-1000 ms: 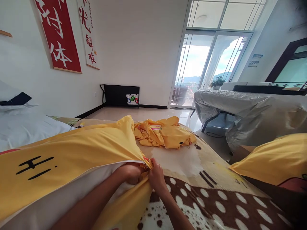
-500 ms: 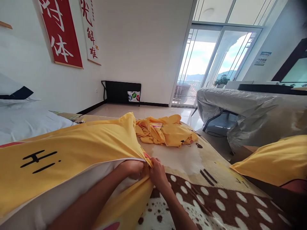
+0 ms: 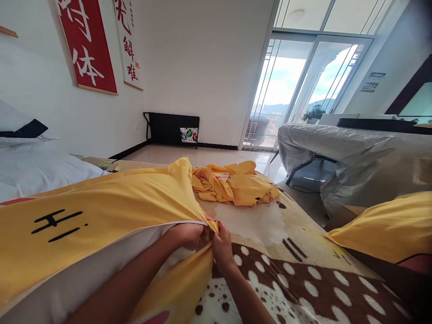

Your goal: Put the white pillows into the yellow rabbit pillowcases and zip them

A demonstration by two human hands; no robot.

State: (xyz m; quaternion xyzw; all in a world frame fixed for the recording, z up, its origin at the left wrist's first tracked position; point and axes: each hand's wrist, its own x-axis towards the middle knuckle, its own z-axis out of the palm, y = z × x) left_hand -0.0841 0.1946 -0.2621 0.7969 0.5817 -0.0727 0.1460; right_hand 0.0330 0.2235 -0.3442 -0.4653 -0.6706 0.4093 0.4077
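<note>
A yellow pillowcase (image 3: 145, 193) printed with "Hi!" stretches across the bed in front of me, a white pillow (image 3: 111, 252) showing through its long open edge. My left hand (image 3: 191, 235) reaches into that opening with its fingers curled closed near the right end; what they grip is hidden. Directly beside it, my right hand (image 3: 222, 245) is closed on the pillowcase's gathered right end from outside, thumb up. Beyond my hands lies a crumpled yellow cloth (image 3: 236, 184) with pink and white print.
A patterned blanket (image 3: 286, 279) covers the bed. Another yellow pillow (image 3: 388, 225) rests on a cardboard box at the right. White bedding (image 3: 77, 173) lies at the left. A plastic-covered table (image 3: 354, 139) stands beyond the bed's right edge, near glass sliding doors (image 3: 286, 90).
My right hand has shifted slightly in its hold on the pillowcase's end, its thumb now standing higher. My left hand stays inside the opening, a touch farther right.
</note>
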